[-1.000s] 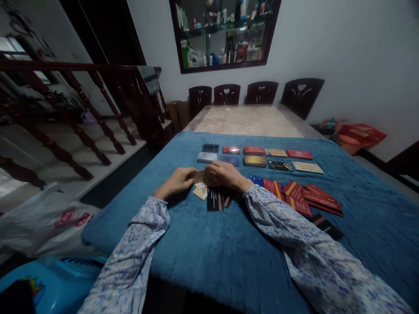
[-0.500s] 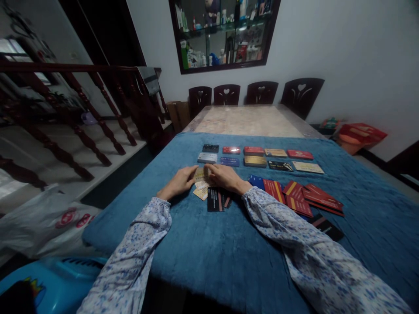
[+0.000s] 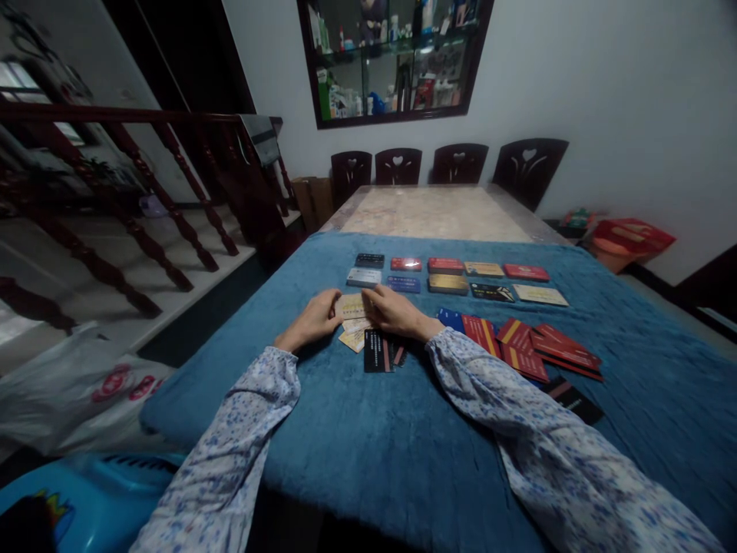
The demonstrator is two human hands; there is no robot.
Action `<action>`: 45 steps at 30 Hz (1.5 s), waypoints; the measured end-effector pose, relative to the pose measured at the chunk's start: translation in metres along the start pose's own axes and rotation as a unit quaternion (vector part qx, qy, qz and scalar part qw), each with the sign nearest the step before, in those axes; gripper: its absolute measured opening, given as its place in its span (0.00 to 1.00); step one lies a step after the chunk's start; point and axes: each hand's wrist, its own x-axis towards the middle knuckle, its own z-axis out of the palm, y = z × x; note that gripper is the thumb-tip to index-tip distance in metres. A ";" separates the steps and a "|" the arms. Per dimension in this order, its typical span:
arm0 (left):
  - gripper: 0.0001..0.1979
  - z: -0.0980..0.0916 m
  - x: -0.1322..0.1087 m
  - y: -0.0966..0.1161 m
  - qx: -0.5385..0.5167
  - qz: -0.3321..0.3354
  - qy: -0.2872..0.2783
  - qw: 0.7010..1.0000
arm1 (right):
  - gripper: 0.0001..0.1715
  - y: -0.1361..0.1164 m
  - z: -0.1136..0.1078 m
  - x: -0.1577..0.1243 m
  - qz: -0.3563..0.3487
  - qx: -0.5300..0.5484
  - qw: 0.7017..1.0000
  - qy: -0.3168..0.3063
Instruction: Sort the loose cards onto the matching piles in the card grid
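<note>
My left hand [image 3: 314, 319] grips the left edge of a cream-yellow stack of cards [image 3: 352, 306], fingers curled round it. On the right edge of the same cards, my right hand [image 3: 396, 310] is closed, its fingertips partly hidden. Just below lie more yellow-and-white cards [image 3: 353, 340], fanned out on the blue cloth. A black card [image 3: 378, 352] with a stripe overlaps them, beside my right wrist. Behind my hands stand two rows of card stacks, among them a white stack [image 3: 364, 277], a blue stack [image 3: 404, 284] and a gold stack [image 3: 447, 284].
Loose red cards [image 3: 523, 361] spread to the right of my right forearm, with blue cards [image 3: 451, 319] and another black card [image 3: 573, 399] near them. A blue cloth [image 3: 345, 430] covers the near table. Chairs [image 3: 461, 163] line the far wall; a blue plastic stool [image 3: 115, 499] is at lower left.
My left hand has shifted slightly left and its fingers have closed on the cream-yellow cards, which now show more fully between my hands. My right hand has barely moved.
</note>
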 end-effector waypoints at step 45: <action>0.14 -0.005 0.006 0.006 0.072 0.063 -0.024 0.995 | 0.10 0.009 -0.031 0.006 -0.002 0.036 0.999 -0.025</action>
